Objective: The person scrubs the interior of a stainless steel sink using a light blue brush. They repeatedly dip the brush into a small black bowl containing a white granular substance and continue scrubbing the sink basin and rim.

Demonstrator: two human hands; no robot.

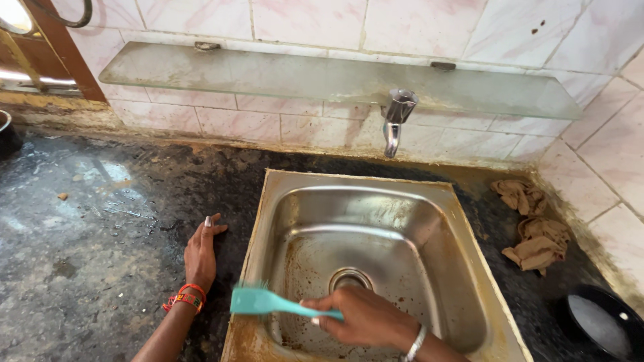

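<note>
Two hands at work over a steel sink set into a dark stone surface.

1. Right hand: grip closed around the handle of a teal brush, fingers wrapped over the near end. Brush held roughly level over the sink's near left corner, bristle head blurred at the stained rim, apparently so the bristles can meet the brown grime there. Pale bangle at the wrist.

2. Left hand: grip spread, palm flat on the surface just beside the sink's left rim, holding nothing; it looks like a brace for the body while the other arm leans in. Red-orange thread bands at the wrist.

3. Sink: basin dry-looking, brown spotting on floor and walls, drain at centre, heavy rust-coloured staining along the near left rim.

4. Tap: fixed to the tiled wall above the sink's far edge, no water visible.

5. Glass shelf: on the wall above the tap.

6. Brown rags: crumpled at the surface's right edge, against the wall.

7. Dark pan: near right corner, partly cut off.
</note>
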